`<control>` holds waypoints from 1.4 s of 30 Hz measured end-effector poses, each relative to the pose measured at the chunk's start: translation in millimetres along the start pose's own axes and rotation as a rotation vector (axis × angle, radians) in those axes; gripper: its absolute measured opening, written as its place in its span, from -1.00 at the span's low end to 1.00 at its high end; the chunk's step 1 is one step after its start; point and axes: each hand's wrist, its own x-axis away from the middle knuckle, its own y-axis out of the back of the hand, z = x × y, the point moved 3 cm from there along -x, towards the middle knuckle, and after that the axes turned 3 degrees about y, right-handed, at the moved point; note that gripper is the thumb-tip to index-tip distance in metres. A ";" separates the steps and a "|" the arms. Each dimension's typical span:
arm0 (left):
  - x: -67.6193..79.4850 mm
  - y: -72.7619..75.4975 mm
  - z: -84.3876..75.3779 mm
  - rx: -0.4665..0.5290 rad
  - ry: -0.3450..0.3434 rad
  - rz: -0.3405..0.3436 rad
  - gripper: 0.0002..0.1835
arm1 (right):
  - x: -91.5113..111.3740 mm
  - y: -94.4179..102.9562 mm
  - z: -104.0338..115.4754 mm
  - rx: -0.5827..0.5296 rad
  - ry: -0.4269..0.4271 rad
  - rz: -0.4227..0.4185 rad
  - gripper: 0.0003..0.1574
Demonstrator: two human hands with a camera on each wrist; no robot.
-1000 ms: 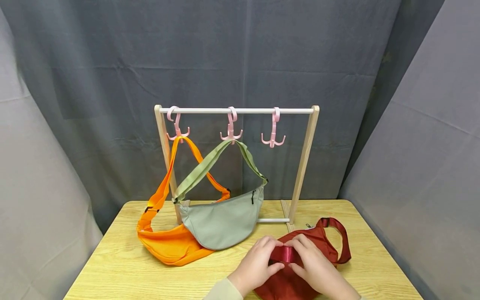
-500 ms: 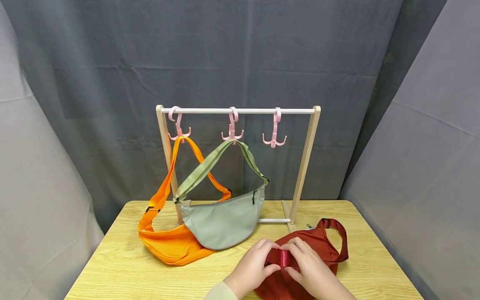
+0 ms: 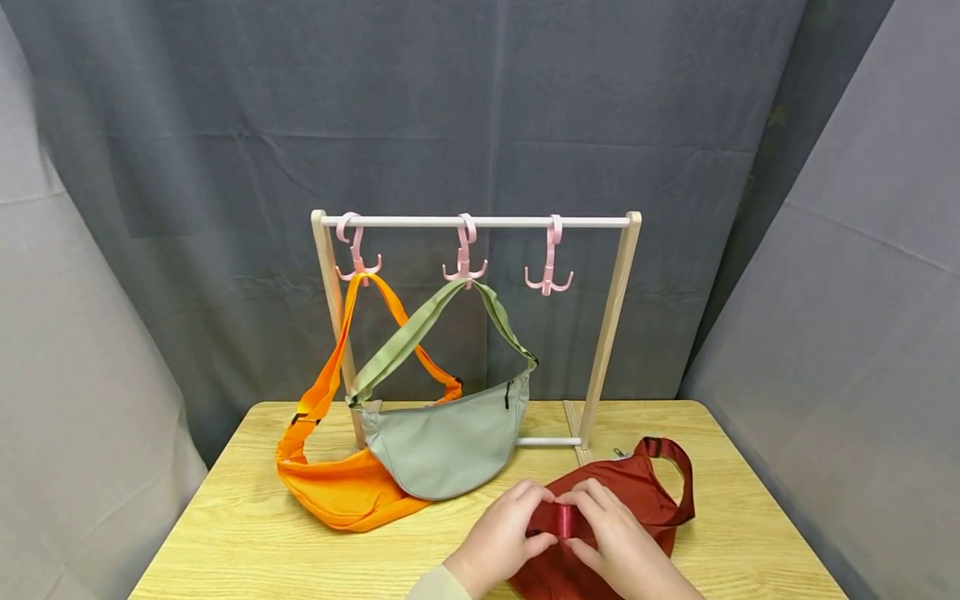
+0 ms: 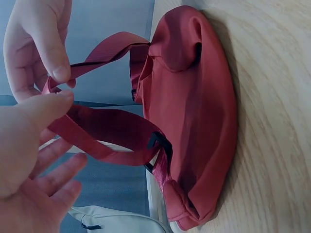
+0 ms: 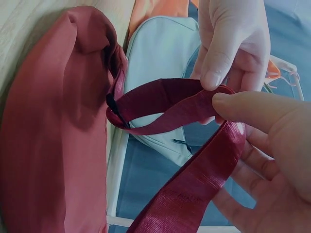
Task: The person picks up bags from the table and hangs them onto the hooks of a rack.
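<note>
A dark red crossbody bag point(image 3: 626, 483) lies on the table at the front right. Its webbing strap point(image 5: 194, 184) is raised in a loop above the bag. My left hand point(image 3: 501, 529) pinches the strap between thumb and fingers. Right beside it, my right hand point(image 3: 618, 537) pinches the same strap, with a short shiny stretch of it showing between the two hands. A black slider buckle point(image 4: 158, 145) sits on the strap near one end of the bag. In the head view both hands hide part of the bag.
Behind stands a rack with a white rail point(image 3: 405, 222) and wooden posts. An orange bag point(image 3: 345, 492) hangs by its strap from the left pink hook point(image 3: 358, 258), a grey-green bag point(image 3: 450, 446) from the middle hook point(image 3: 463, 250). The right pink hook point(image 3: 549, 258) holds no bag.
Both hands have shifted slightly left with the strap between them. The red bag's strap end at the right has moved a little left too. The rack and hung bags stay put.
</note>
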 end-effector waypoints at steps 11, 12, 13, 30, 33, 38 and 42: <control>1.0 6.1 -1.2 -0.050 -0.046 -0.026 -0.59 | 0.1 2.4 0.7 0.016 0.022 -0.080 -0.37; 1.0 6.7 -1.2 -0.051 -0.047 -0.031 -0.59 | -0.1 2.9 0.6 0.019 0.022 -0.088 -0.37; 1.0 7.5 -1.0 -0.051 -0.048 -0.036 -0.59 | -0.2 3.3 0.6 0.021 0.022 -0.094 -0.36; 5.2 26.1 4.3 0.007 0.026 -0.041 -0.59 | 0.7 10.8 -6.7 0.077 0.067 -0.224 -0.31; 5.9 28.2 5.9 0.032 0.061 -0.032 -0.60 | 1.2 11.5 -9.0 0.087 0.057 -0.224 -0.31; 6.9 31.7 8.8 0.055 0.098 -0.032 -0.61 | 2.1 12.6 -12.2 0.108 0.056 -0.233 -0.30; 9.0 33.1 12.7 0.068 0.111 -0.033 -0.60 | 3.6 13.2 -15.0 0.114 0.032 -0.227 -0.29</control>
